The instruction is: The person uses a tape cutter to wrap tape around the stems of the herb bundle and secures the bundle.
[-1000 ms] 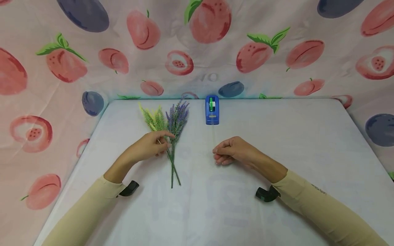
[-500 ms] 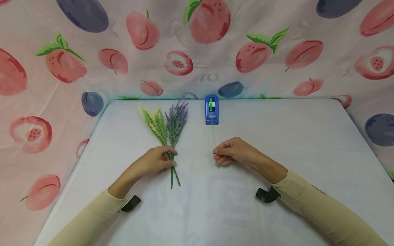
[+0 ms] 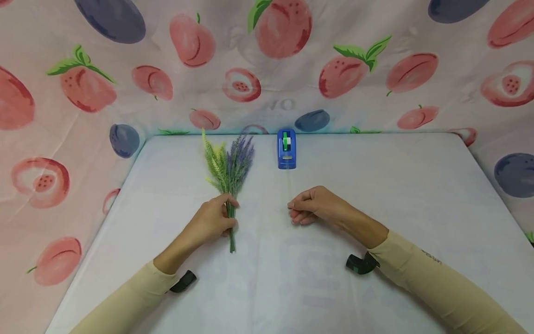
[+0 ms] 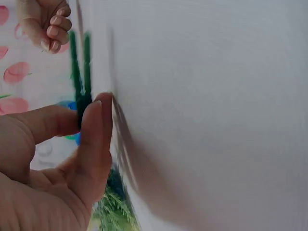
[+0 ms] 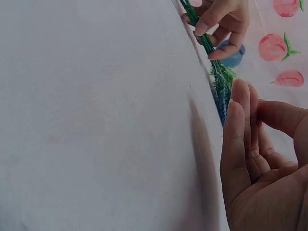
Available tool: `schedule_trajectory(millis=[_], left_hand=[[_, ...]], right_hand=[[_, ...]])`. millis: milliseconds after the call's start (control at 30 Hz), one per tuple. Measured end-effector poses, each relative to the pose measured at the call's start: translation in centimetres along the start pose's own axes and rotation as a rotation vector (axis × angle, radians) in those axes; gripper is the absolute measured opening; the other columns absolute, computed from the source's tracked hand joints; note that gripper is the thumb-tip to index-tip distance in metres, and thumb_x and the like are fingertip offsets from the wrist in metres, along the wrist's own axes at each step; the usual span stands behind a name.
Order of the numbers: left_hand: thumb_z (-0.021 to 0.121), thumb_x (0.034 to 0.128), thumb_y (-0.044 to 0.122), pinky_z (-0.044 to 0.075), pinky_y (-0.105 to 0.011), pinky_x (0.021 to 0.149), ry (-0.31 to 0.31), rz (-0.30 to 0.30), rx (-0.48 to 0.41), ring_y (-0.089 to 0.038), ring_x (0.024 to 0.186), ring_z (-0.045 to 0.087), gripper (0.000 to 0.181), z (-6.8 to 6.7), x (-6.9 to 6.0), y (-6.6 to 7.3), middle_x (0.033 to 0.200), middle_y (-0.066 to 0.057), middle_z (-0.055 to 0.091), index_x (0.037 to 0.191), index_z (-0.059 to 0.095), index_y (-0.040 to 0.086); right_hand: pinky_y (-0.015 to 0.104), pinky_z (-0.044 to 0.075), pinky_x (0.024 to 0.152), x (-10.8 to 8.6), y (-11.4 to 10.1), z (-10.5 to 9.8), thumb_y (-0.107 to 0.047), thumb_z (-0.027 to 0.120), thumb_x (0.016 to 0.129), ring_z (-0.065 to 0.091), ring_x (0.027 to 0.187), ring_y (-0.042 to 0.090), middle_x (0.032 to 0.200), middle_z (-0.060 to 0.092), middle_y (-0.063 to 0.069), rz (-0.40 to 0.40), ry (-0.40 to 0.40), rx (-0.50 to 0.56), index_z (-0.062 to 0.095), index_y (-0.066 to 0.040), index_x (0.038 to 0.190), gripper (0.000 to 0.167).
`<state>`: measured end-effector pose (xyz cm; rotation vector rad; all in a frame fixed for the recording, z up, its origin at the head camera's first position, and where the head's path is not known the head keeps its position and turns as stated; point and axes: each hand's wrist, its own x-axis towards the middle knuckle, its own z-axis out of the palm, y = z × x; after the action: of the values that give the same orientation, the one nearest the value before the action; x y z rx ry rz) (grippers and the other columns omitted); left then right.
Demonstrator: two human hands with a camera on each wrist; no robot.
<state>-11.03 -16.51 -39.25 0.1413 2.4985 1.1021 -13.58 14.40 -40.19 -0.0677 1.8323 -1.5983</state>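
Note:
In the head view, my left hand [image 3: 212, 218] pinches the green stems [image 3: 232, 242] of two artificial flower sprigs. One carries yellow-green blooms [image 3: 218, 163], the other purple lavender blooms [image 3: 240, 155], side by side and pointing away. The left wrist view has the stem ends [image 4: 75, 62] sticking out beyond thumb and fingers. My right hand [image 3: 314, 205] pinches the end of a faint clear tape strip [image 3: 289, 184], which runs back to a blue tape dispenser [image 3: 287, 160]. In the right wrist view the tape itself cannot be made out between the fingers [image 5: 236, 139].
A white-covered table [image 3: 396, 185] lies under both hands. Behind it hangs a fruit-print cloth [image 3: 292, 79], meeting the table's back edge near the dispenser. Black wrist cameras [image 3: 182, 281] sit below both cuffs.
My left hand has come down from the blooms to the stems and gripped them. The crossed stems are now gathered together, and the yellow sprig has swung rightward. The right hand stays put.

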Motion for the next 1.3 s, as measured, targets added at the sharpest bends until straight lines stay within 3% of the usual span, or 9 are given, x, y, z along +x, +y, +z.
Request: schedule_trajectory(millis=[67,167,267,367,433,567,700,1033,1300], left_hand=[[0.066,0.091,-0.001,0.057,-0.036,0.06,0.011,-0.006,-0.084,-0.022,0.061,0.069,0.049,-0.2,0.0,-0.2,0.087,-0.013,0.063,0.137,0.052,0.011],[0.062,0.0953,-0.004,0.061,-0.04,0.067,0.003,-0.026,-0.291,-0.027,0.071,0.074,0.064,-0.4,0.1,-0.5,0.105,-0.016,0.05,0.15,0.032,0.011],[0.059,0.0975,-0.005,0.062,-0.044,0.073,-0.021,-0.068,-0.471,-0.031,0.08,0.074,0.078,-0.7,0.0,-0.6,0.112,-0.015,0.04,0.157,0.012,0.012],[0.062,0.0968,-0.004,0.061,-0.044,0.082,-0.078,-0.094,-0.587,-0.03,0.091,0.074,0.089,-1.0,-0.2,-0.7,0.12,-0.02,0.049,0.16,0.001,0.01],[0.063,0.0959,-0.003,0.059,-0.042,0.087,-0.14,-0.084,-0.621,-0.026,0.098,0.073,0.088,-1.3,-0.4,-0.9,0.126,-0.026,0.056,0.16,0.004,0.003],[0.063,0.0951,-0.005,0.057,-0.037,0.093,-0.265,-0.051,-0.67,-0.019,0.103,0.072,0.073,-1.7,-0.5,-1.3,0.125,-0.023,0.067,0.155,0.022,-0.009],[0.06,0.0957,-0.006,0.058,-0.041,0.091,-0.32,-0.042,-0.72,-0.021,0.1,0.073,0.061,-1.8,-0.5,-1.4,0.125,-0.019,0.067,0.15,0.033,-0.009],[0.057,0.0975,-0.005,0.054,-0.049,0.097,-0.345,0.078,-0.614,-0.029,0.109,0.071,0.045,-1.5,-0.3,-0.2,0.128,-0.027,0.063,0.14,0.045,-0.011],[0.061,0.0965,-0.004,0.055,-0.047,0.095,-0.316,0.159,-0.556,-0.035,0.108,0.071,0.047,-0.7,1.9,2.0,0.116,-0.021,0.062,0.142,0.05,-0.006]], right_hand=[[0.029,0.061,0.072,0.0,0.0,0.0,-0.017,0.067,0.099,0.074,0.076,0.015,0.085,0.075,0.008,-0.001,0.001,0.0,0.068,0.011,0.116,0.033],[0.029,0.061,0.072,0.1,0.1,-0.1,-0.017,0.067,0.099,0.074,0.077,0.015,0.085,0.075,0.008,-0.003,0.003,-0.005,0.068,0.011,0.117,0.032],[0.029,0.061,0.073,0.1,0.1,-0.1,-0.016,0.068,0.098,0.074,0.077,0.015,0.086,0.075,0.008,-0.004,0.003,-0.01,0.069,0.01,0.117,0.032],[0.029,0.061,0.073,0.1,0.1,-0.1,-0.016,0.068,0.098,0.075,0.078,0.016,0.086,0.075,0.008,-0.005,0.0,-0.008,0.069,0.01,0.117,0.032],[0.029,0.061,0.073,0.1,0.1,-0.1,-0.016,0.068,0.098,0.075,0.078,0.016,0.087,0.075,0.008,-0.004,-0.002,-0.004,0.068,0.011,0.117,0.032],[0.028,0.061,0.072,0.1,0.1,-0.2,-0.015,0.067,0.098,0.075,0.079,0.016,0.087,0.075,0.007,-0.004,-0.004,0.006,0.067,0.011,0.117,0.032],[0.029,0.061,0.072,0.1,0.1,-0.2,-0.015,0.067,0.099,0.075,0.079,0.016,0.087,0.075,0.007,-0.005,-0.006,0.009,0.067,0.012,0.118,0.033],[0.031,0.061,0.074,0.0,0.0,-0.3,-0.015,0.065,0.1,0.075,0.082,0.017,0.09,0.076,0.008,-0.015,-0.02,0.0,0.066,0.011,0.12,0.033],[0.032,0.061,0.075,0.0,-0.1,0.0,-0.016,0.065,0.1,0.075,0.083,0.018,0.091,0.075,0.008,0.004,-0.009,-0.01,0.067,0.009,0.12,0.032]])
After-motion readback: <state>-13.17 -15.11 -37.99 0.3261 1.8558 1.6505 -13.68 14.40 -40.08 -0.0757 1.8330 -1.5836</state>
